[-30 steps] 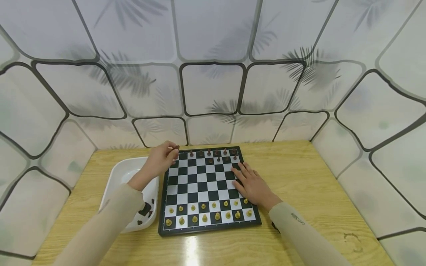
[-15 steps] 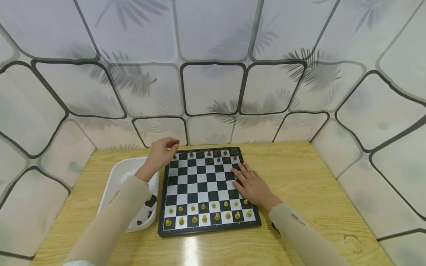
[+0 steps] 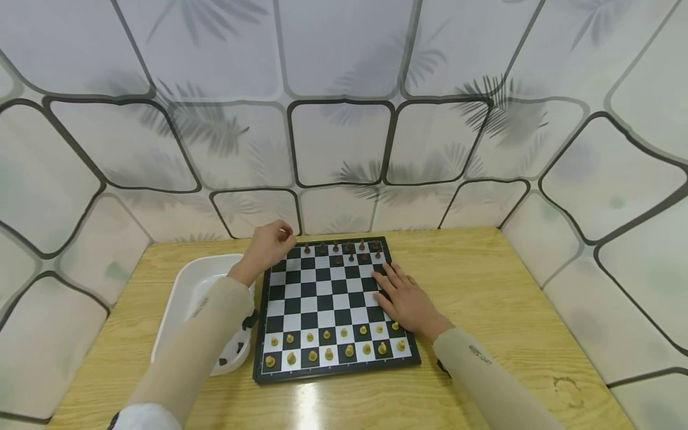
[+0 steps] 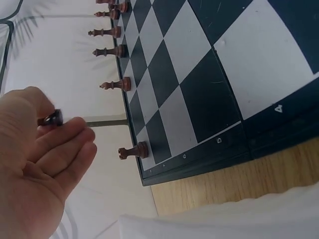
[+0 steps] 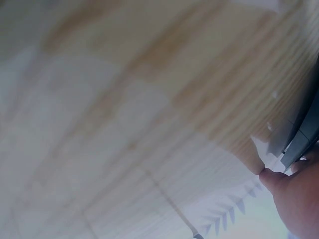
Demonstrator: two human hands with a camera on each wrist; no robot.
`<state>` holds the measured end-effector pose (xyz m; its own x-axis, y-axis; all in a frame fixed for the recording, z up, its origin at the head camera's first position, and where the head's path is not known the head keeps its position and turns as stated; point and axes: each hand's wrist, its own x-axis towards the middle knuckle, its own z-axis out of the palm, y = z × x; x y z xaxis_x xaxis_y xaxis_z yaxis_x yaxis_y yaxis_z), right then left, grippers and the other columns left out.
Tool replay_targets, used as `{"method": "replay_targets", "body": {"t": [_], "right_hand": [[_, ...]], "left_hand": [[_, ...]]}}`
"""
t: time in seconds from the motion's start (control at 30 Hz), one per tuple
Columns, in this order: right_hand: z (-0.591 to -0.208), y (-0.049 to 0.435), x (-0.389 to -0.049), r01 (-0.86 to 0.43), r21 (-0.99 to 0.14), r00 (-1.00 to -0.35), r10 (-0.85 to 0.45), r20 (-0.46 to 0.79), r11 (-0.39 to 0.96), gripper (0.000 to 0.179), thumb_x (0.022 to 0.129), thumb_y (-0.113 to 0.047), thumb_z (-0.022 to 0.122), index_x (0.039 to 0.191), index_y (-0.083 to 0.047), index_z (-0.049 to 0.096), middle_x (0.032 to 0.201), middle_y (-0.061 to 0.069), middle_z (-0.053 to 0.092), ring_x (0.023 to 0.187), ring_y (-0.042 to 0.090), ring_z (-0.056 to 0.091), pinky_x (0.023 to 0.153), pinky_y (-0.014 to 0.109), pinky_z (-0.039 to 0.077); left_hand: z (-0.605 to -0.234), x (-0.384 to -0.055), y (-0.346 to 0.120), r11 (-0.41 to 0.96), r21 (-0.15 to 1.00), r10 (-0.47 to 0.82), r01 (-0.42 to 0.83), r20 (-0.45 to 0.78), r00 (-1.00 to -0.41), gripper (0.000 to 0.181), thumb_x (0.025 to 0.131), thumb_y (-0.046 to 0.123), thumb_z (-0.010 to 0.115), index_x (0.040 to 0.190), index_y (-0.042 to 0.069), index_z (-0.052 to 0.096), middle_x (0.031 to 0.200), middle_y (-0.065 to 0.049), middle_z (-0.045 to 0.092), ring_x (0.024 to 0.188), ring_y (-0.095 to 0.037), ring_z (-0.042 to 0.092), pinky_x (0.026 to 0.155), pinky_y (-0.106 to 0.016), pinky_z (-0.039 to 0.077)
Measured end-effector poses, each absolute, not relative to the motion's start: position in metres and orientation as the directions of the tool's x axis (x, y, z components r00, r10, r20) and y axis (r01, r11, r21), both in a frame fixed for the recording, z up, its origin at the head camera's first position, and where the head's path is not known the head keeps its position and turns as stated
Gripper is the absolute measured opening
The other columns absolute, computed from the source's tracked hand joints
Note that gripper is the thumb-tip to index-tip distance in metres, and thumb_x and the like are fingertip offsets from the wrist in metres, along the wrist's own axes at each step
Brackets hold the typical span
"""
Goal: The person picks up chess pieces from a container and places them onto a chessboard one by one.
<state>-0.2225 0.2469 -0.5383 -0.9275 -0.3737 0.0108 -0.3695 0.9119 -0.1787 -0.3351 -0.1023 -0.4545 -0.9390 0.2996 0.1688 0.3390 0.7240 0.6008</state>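
My left hand [image 3: 269, 245] is raised over the far left corner of a black-and-white chessboard [image 3: 322, 288]. It pinches a dark chess piece [image 4: 54, 118], mostly covered by the fingers. A red-brown rook [image 4: 134, 151] stands upright on the corner square below that hand. Beyond a bare square, a red-brown bishop [image 4: 117, 84] and several more dark pieces stand along the far row. My right hand [image 3: 408, 301] rests on the board's right edge, fingers spread. Yellow pieces [image 3: 329, 353] fill two rows at the near side.
A white plastic tray [image 3: 180, 298] stands left of the board, holding several dark pieces [image 3: 239, 346], partly covered by the left sleeve. The board lies on a wooden table [image 3: 473, 275]. A patterned curtain or wall [image 3: 344, 143] rises just behind it.
My left hand has risen slightly from the far left corner and shifted right, still pinching the dark piece. The right hand has stayed in place on the board's edge.
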Motion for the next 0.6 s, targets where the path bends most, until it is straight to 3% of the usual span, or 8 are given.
{"method": "replay_targets", "body": {"t": [0.23,0.6], "right_hand": [[-0.539,0.247,-0.223,-0.367,-0.178,-0.928,-0.372,0.008,0.913,0.062,0.113,-0.050,0.036,0.167,-0.019,0.033,0.175,0.017,0.023,0.163,0.039,0.018,0.124,0.063,0.031],[-0.537,0.245,-0.223,-0.360,-0.186,-0.931,-0.365,0.008,0.914,0.062,0.113,-0.050,0.037,0.166,-0.019,0.034,0.175,0.017,0.023,0.163,0.039,0.018,0.124,0.063,0.031]], "left_hand": [[-0.460,-0.341,-0.103,0.782,0.502,0.368,0.370,0.108,-0.924,0.033,0.104,0.018,0.061,0.126,-0.004,0.072,0.132,-0.022,0.072,0.117,-0.038,0.068,0.100,-0.053,0.056],[-0.467,-0.348,-0.104,0.793,0.515,0.365,0.326,0.026,-0.931,0.035,0.104,0.018,0.064,0.130,-0.002,0.071,0.135,-0.022,0.071,0.121,-0.040,0.067,0.099,-0.053,0.056]]}}
